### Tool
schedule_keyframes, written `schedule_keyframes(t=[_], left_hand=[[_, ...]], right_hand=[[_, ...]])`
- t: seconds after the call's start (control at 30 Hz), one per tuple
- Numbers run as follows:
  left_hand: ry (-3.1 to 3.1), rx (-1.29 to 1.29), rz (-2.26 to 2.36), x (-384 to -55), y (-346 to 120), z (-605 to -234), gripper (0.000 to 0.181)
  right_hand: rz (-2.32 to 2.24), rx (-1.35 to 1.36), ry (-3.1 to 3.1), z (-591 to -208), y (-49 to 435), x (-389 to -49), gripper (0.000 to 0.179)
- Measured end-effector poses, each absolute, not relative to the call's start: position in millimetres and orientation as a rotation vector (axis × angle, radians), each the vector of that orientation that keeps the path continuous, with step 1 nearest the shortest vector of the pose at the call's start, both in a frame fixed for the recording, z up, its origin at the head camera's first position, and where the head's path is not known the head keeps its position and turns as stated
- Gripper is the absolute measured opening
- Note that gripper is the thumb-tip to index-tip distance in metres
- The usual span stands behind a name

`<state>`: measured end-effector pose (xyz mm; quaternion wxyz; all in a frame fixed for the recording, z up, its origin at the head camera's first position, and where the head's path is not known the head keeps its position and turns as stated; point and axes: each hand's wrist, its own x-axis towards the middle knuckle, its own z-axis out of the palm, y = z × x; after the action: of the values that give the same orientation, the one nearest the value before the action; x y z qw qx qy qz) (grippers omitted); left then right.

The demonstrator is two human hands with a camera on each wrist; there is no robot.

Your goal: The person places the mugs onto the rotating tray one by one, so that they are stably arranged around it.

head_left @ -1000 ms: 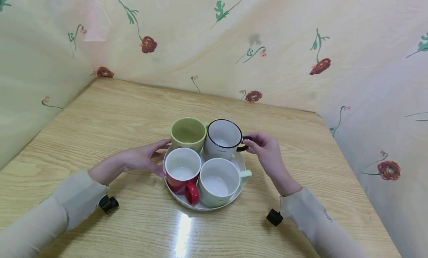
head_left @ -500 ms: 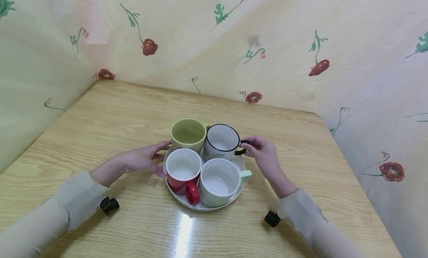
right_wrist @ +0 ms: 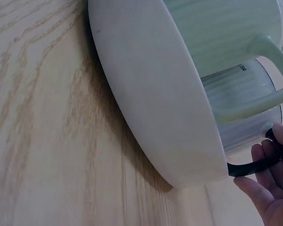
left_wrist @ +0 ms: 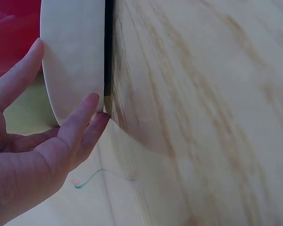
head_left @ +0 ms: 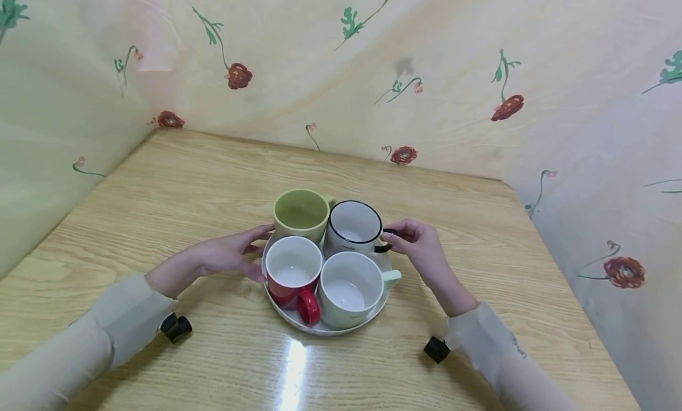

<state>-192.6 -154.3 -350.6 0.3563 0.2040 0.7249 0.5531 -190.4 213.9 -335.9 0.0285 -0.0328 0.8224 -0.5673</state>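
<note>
A white round dish (head_left: pixel 333 333) holds several mugs, packed side by side. My right hand (head_left: pixel 423 245) grips the black handle (right_wrist: pixel 254 168) of a white mug with a black rim (head_left: pixel 354 224), at the dish's back right. To its left stands a yellow-green mug (head_left: pixel 301 212). In front are a red mug with a white inside (head_left: pixel 282 294) and a pale green mug (head_left: pixel 343 316). My left hand (head_left: pixel 231 254) lies along the dish's left side, fingers extended; in the left wrist view, fingertips (left_wrist: pixel 92 100) touch the outer wall of the dish (left_wrist: pixel 75 52).
The dish stands on a wood-grain table (head_left: pixel 213 174). A floral cloth (head_left: pixel 319 61) hangs behind it and along both sides. Black wrist devices (head_left: pixel 176 327) hang below both cuffs.
The black-rimmed mug has come down slightly and toward me, settling lower among the other mugs, with my right hand still on its handle. My left hand stays at the dish.
</note>
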Motion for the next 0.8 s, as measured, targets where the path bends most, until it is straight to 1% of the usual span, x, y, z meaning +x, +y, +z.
schedule_keyframes(t=[0.17, 0.37, 0.5, 0.8], left_hand=[[1.869, 0.530, 1.436, -192, -155, -350, 0.110], [1.861, 0.536, 1.438, -191, -155, -350, 0.109], [1.858, 0.536, 1.441, -191, -155, -349, 0.109], [1.860, 0.550, 1.451, -191, -155, -350, 0.110]], right_hand=[[-1.699, -0.118, 2.565, -334, 213, -188, 0.027], [-1.616, -0.219, 2.565, -333, 206, -183, 0.019], [-1.572, -0.258, 2.546, -333, 200, -181, 0.020], [-1.555, -0.229, 2.489, -331, 197, -180, 0.025]])
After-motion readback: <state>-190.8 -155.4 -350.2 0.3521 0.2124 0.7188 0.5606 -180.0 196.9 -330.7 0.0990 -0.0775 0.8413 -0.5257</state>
